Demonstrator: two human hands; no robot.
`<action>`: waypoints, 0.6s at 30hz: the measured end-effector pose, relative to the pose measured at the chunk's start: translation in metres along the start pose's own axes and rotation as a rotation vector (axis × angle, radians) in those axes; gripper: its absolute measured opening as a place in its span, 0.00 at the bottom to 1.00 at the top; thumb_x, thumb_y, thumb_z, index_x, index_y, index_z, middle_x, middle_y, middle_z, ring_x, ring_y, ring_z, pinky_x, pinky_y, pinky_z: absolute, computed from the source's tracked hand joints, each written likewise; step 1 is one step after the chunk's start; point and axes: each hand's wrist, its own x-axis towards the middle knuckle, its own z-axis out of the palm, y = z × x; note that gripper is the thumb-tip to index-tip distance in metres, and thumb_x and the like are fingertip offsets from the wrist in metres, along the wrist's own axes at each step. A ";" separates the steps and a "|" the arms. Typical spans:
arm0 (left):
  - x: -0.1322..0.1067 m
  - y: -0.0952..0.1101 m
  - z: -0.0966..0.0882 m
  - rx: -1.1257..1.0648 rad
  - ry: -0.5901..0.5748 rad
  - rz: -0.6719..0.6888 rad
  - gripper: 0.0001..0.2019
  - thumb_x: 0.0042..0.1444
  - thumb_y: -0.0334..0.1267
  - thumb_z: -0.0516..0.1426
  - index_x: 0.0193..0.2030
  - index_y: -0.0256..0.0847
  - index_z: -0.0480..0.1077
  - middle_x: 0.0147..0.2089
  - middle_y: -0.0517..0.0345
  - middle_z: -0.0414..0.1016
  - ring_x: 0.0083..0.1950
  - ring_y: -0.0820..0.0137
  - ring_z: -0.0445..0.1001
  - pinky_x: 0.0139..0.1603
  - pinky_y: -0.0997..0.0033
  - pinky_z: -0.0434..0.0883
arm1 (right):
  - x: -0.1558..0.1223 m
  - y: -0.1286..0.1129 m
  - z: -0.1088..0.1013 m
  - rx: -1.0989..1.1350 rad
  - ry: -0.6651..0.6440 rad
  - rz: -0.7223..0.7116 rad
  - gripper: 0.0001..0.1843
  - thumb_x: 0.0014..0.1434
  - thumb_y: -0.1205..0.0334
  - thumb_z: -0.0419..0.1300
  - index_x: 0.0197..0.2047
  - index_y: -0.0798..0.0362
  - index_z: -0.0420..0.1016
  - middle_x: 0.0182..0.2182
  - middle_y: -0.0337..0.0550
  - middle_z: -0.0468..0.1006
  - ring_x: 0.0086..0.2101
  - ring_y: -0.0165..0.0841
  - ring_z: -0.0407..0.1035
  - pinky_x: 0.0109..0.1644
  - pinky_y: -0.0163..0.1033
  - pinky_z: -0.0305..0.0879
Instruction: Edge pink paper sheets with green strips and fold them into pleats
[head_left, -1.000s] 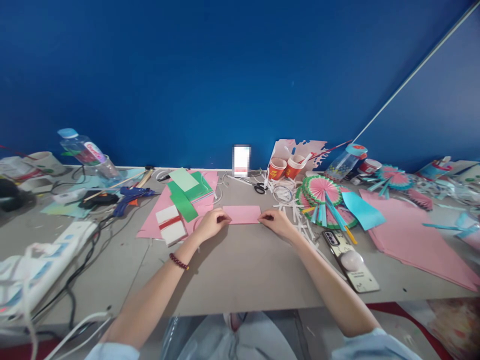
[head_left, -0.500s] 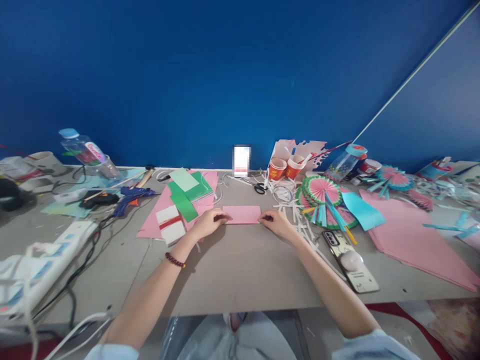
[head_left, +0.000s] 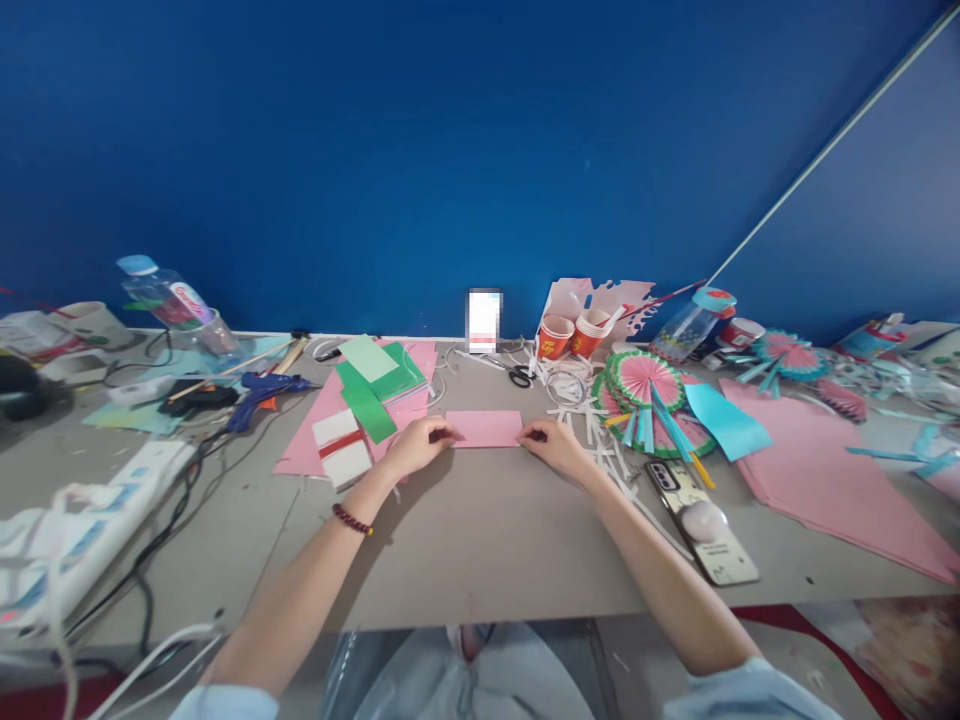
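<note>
A small rectangle of pink paper (head_left: 486,429) lies on the grey table between my hands, its long side running left to right. My left hand (head_left: 420,446) is closed on its left end near the front edge, thumb and fingertips pinched together. At the opposite end, my right hand (head_left: 553,446) pinches the paper's near right corner in the same way. Left of my left hand is a white block with a red band (head_left: 342,449), resting on a larger pink sheet (head_left: 300,445). Green sheets (head_left: 370,412) lie behind that hand.
Black-handled scissors (head_left: 520,376), white paper strips (head_left: 600,430) and two red paper cups (head_left: 556,337) stand or lie behind my right hand. Rightward are watermelon paper fans (head_left: 643,388), a phone (head_left: 705,525) and stacked pink sheets (head_left: 832,490). A glue gun (head_left: 266,398) and power strip (head_left: 112,530) lie left.
</note>
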 end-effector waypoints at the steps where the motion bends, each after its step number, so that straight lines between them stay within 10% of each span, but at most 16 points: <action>1: 0.000 0.000 0.000 0.007 0.000 0.004 0.09 0.54 0.35 0.55 0.37 0.42 0.77 0.40 0.55 0.78 0.40 0.67 0.75 0.44 0.68 0.71 | 0.000 0.000 0.000 -0.001 0.000 0.002 0.07 0.52 0.63 0.58 0.29 0.53 0.78 0.29 0.42 0.80 0.31 0.34 0.71 0.38 0.36 0.65; 18: -0.001 -0.002 0.007 0.120 0.052 0.072 0.11 0.53 0.29 0.52 0.34 0.42 0.75 0.39 0.56 0.77 0.40 0.68 0.75 0.45 0.68 0.71 | 0.000 -0.001 0.002 0.006 0.013 -0.024 0.06 0.52 0.64 0.58 0.29 0.53 0.77 0.29 0.42 0.79 0.31 0.34 0.71 0.38 0.37 0.65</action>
